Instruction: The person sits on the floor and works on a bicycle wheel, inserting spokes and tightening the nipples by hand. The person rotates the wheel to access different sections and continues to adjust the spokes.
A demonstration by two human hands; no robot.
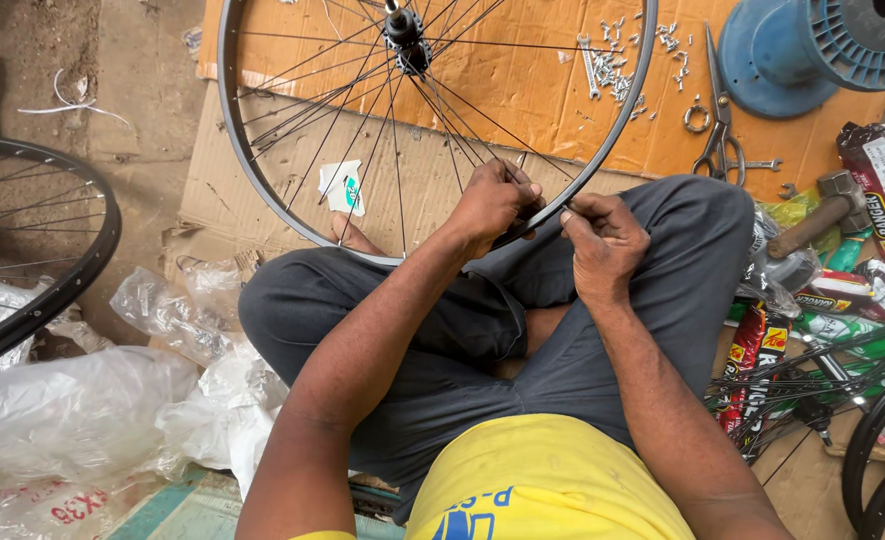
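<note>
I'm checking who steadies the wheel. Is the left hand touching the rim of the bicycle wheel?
Touching. The head view shows the left hand closed over the rim of the bicycle wheel where it crosses the lap, with no gap between fingers and rim.

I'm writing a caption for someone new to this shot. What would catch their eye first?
The big spoked bicycle wheel lying over cardboard at top centre, its rim across the seated person's lap. Both hands meet at that rim: the left hand and the right hand pinch at a spoke. A blue spool sits top right, near scissors.
</note>
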